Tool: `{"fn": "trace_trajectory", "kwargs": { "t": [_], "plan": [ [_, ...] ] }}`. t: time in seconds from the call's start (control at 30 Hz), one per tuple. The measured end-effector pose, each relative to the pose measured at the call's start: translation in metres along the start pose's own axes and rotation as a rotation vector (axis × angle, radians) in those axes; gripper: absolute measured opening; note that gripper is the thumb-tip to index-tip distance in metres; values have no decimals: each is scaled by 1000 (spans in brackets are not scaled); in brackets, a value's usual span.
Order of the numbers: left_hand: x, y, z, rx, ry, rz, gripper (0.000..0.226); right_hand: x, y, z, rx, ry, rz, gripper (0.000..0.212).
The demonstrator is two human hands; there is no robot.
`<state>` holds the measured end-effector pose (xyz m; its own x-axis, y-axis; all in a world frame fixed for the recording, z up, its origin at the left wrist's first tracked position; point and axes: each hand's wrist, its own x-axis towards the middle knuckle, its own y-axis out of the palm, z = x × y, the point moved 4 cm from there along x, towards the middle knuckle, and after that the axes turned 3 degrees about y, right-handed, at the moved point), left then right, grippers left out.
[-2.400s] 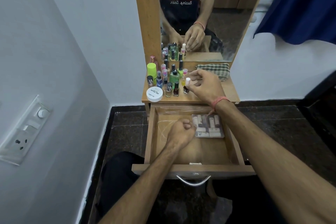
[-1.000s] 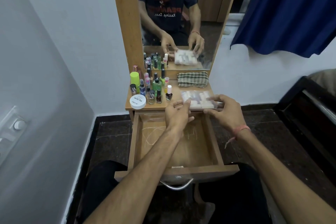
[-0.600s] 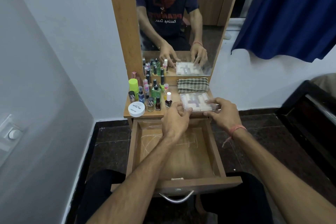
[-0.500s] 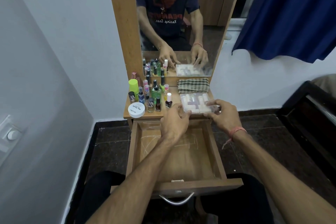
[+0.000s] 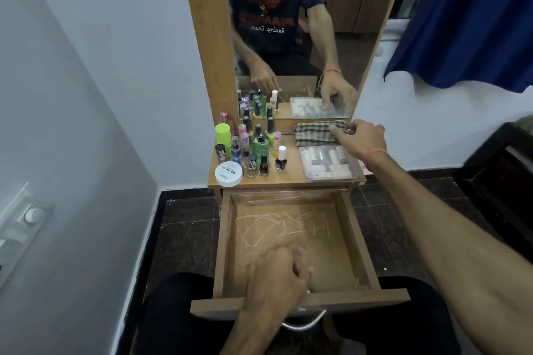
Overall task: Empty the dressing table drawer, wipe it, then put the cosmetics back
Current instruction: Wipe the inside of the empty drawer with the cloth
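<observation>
Here right hand (image 5: 364,135) pinches checked cloth (image 5: 317,132), left hand (image 5: 278,277) loosely curled, empty (tub (image 5: 228,174) reads "NAIL POLISH").

Pale blue-white walls (image 5: 121,37) meet a dark speckled tile floor (image 5: 187,228). Switch plate (image 5: 20,228) on left wall. Navy curtain (image 5: 467,14) hangs upper right; dark furniture (image 5: 501,170) beneath.

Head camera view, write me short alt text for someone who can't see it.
A person's right hand reaches a folded checked cloth at the back of a small dressing table, while the left hand rests in the open, emptied drawer. Bottles, a white jar and a clear case stand on top below a mirror.
</observation>
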<state>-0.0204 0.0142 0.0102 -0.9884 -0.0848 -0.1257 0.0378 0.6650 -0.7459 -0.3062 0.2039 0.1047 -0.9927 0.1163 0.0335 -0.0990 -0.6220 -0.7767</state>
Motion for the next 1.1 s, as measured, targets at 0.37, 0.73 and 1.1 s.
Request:
{"fn": "trace_trajectory", "kwargs": {
  "t": [0.37, 0.73, 1.1],
  "plan": [
    [-16, -8, 16, -84, -75, -58, 28, -38, -40, 17, 554, -119, -215, 28],
    [-24, -51, 40, 253, 73, -209, 27, -208, 16, 7, 86, -592, 0, 35],
    [-39, -61, 63, 305, -44, -225, 88, -217, 130, 20, -531, -563, 445, 43]
  ]
}}
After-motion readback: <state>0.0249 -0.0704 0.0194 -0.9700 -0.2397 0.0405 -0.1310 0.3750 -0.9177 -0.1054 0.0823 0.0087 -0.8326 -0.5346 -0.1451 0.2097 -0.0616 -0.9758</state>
